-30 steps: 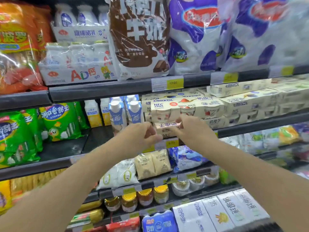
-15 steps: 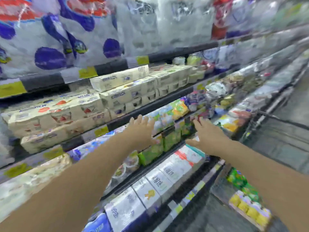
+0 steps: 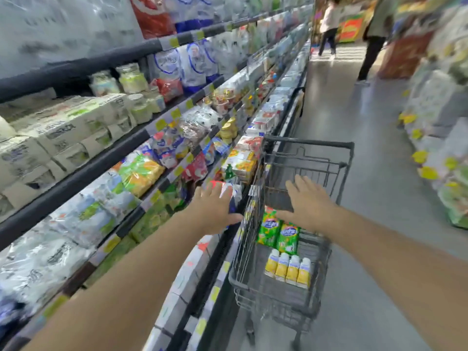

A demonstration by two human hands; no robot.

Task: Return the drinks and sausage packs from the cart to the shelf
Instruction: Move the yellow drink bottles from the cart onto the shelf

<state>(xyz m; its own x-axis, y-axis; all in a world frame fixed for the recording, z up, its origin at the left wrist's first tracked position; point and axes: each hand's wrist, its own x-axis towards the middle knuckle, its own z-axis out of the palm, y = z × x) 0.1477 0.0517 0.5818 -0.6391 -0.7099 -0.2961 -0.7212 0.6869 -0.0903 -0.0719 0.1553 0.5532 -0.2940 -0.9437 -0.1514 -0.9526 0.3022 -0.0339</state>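
While both your hands are spread and empty, your right hand [image 3: 307, 202] hovers over the cart [image 3: 293, 292]; just below its palm lie two soft green packs [image 3: 278, 233], nearer you the stiff yellow bottle four-pack [image 3: 288, 269]: probably heavier, grasp its ends.

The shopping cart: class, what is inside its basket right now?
Inside the cart lie two green packs and, nearer, a four-pack of yellow bottles. The open right hand hovers above and covers part of the basket behind the green packs.

The cart [image 3: 243, 279] carries green packs [image 3: 278, 231] and yellow bottles [image 3: 288, 271].
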